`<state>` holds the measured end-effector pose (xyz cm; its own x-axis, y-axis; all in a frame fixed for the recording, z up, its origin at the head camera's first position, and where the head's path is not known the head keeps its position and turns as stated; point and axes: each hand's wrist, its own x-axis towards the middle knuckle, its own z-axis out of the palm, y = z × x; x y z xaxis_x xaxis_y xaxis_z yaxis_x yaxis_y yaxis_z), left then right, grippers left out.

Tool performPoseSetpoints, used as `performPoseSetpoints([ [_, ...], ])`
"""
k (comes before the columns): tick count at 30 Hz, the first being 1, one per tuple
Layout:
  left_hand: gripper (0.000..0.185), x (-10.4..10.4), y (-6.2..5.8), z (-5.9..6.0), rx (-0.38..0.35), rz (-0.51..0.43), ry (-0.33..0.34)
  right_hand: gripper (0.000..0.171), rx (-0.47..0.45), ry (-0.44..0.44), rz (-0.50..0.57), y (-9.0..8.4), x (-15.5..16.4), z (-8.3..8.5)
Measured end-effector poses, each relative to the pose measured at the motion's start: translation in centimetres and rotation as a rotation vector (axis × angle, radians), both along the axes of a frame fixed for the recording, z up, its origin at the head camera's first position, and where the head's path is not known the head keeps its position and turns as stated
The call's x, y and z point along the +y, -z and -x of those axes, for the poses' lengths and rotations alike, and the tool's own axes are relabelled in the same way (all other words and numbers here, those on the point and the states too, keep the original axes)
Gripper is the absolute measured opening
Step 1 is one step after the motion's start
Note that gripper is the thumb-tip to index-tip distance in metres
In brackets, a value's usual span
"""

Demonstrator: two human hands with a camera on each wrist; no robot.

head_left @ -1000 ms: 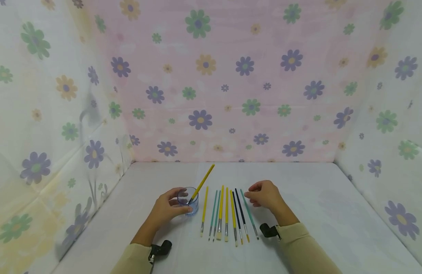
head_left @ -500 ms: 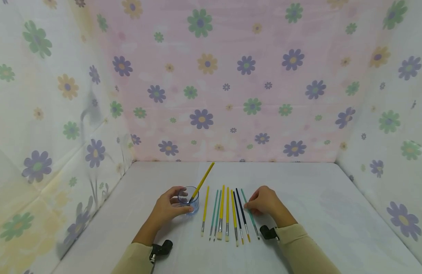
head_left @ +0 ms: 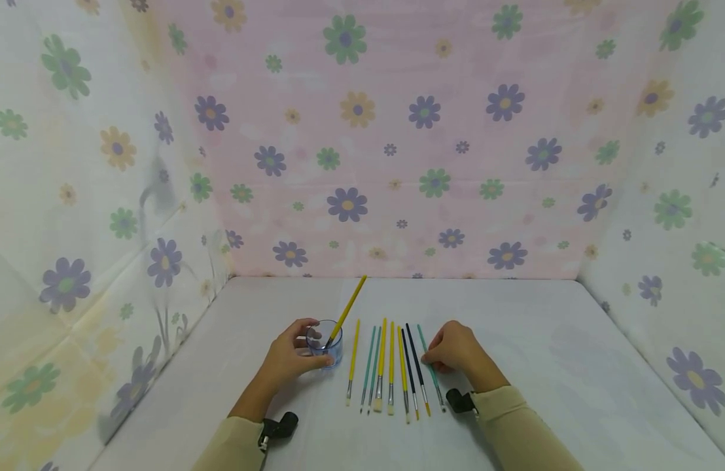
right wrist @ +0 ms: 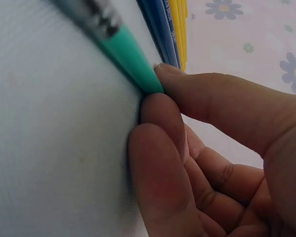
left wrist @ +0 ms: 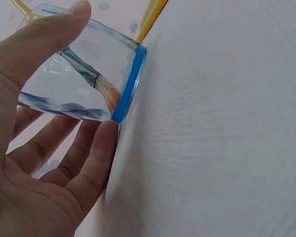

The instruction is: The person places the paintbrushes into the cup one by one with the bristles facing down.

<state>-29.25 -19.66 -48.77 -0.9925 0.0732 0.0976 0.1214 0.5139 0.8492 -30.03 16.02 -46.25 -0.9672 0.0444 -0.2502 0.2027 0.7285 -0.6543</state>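
My left hand [head_left: 284,356] holds a clear cup [head_left: 333,355], thumb on the near side and fingers around the far side. A yellow-handled paintbrush [head_left: 349,311] leans in that cup, bristles down; the left wrist view shows its tan bristles [left wrist: 107,92] near the cup's blue base [left wrist: 131,81]. At the right end of a row of brushes, my right hand [head_left: 457,347] pinches a teal paintbrush [head_left: 438,387] by its handle. In the right wrist view, thumb and fingertips meet on the teal handle [right wrist: 134,64], low against the white tabletop.
Between the hands, several paintbrushes lie side by side, bristles toward me: yellow ones [head_left: 391,360], teal ones [head_left: 368,366] and dark-handled ones [head_left: 416,358]. The white table [head_left: 515,307] is enclosed by flowered cloth walls [head_left: 398,163] at the back and sides.
My right hand has come down and slightly nearer from beside the teal brush's top, and now pinches its handle. That brush has shifted slightly. The left hand keeps its hold on the cup.
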Motion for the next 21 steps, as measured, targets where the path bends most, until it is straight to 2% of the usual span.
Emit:
performPoseSetpoints([
  [9,0.091,0.01,0.12,0.19,0.001,-0.002,0.015,0.020,0.005,0.017,0.029,0.14,0.22,0.03],
  [21,0.085,-0.56,0.65,0.47,-0.024,-0.003,0.030,0.014,0.030,0.009,0.127,0.89,0.78,0.08],
])
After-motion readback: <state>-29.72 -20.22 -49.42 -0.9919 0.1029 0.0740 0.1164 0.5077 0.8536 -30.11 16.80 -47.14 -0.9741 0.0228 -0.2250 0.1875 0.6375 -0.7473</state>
